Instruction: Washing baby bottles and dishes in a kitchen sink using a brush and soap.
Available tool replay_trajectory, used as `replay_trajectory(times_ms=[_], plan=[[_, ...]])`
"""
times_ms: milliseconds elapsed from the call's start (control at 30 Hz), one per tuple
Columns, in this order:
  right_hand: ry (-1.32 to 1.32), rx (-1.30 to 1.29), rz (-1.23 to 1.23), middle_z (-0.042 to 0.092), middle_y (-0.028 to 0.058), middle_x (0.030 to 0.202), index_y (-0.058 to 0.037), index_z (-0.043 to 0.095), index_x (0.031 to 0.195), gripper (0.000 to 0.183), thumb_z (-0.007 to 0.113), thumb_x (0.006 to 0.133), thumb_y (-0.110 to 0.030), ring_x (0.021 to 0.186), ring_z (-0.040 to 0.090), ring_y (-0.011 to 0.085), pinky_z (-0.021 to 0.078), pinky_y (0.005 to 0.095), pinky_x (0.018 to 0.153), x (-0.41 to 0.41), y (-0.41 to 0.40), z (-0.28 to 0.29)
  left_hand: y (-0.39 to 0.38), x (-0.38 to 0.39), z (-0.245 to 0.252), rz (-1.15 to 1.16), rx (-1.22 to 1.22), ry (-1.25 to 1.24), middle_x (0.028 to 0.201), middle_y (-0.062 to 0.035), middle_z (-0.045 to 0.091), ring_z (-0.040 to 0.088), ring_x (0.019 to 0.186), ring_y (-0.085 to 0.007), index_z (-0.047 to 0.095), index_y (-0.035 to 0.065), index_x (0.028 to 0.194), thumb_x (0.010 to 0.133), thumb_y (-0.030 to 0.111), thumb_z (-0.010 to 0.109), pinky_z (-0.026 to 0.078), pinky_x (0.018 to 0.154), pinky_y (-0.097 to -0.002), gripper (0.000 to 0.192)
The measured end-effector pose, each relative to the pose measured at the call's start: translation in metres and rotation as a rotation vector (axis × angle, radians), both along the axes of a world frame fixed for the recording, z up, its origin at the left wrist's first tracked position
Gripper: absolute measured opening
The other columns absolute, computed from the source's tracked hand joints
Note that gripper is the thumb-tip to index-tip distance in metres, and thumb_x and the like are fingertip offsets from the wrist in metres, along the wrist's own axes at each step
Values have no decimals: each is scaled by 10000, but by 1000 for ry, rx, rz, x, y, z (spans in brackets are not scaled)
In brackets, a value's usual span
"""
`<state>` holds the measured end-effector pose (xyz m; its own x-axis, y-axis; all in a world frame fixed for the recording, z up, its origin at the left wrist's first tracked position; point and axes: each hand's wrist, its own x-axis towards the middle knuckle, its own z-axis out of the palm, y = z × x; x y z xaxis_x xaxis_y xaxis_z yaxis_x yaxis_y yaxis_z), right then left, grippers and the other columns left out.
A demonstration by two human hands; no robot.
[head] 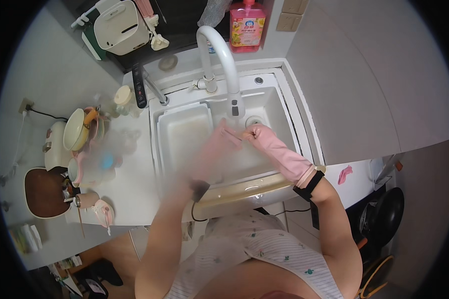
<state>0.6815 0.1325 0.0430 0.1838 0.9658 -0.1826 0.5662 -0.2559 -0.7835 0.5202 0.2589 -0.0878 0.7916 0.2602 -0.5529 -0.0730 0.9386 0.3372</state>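
Both of my hands wear pink rubber gloves and are over the white sink (pixel 280 112), below the spout of the white faucet (pixel 230 63). My left hand (pixel 224 136) is blurred by a haze on the picture; whether its fingers hold anything cannot be told. Just to the right, my right hand (pixel 257 133) has bent fingers close to a small orange-brown thing (pixel 246 135), too small to name. The drain (pixel 255 121) shows behind my right hand. A white rectangular basin (pixel 185 116) sits in the left part of the sink.
Left on the counter (pixel 134 194) stand a cream bowl (pixel 76 129), stacked dishes and a glass jar with a cream lid (pixel 123 95). A pink dish-soap bottle (pixel 247 28) stands behind the sink. Black pans (pixel 387 215) are at the right; a pink cloth (pixel 345 174) lies nearby.
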Motion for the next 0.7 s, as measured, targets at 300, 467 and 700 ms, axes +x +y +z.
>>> replay_trajectory(times_ms=[300,467,700], plan=[[188,-119,21,639,46,876,-8,651,954,279,667,841,-262,794,551,107,445,273,738,-5,6,13,-19,9,17,-153,857,20,838,-58,562,567,849,-240,569,81,962,927,536,415,426,881,-533,482],[447,-286,1,630,95,938,3,617,1085,513,643,834,-444,821,566,162,437,289,794,-21,0,78,-12,-14,38,-164,656,47,1019,-35,575,535,1004,-141,534,140,1171,942,349,444,409,905,-317,323],[405,-151,-119,622,121,987,9,588,1135,585,633,826,-485,830,571,174,436,289,793,-5,12,-40,-32,-21,97,-185,464,-38,1219,-39,582,545,1124,-206,517,144,1252,960,459,421,400,980,-389,440]])
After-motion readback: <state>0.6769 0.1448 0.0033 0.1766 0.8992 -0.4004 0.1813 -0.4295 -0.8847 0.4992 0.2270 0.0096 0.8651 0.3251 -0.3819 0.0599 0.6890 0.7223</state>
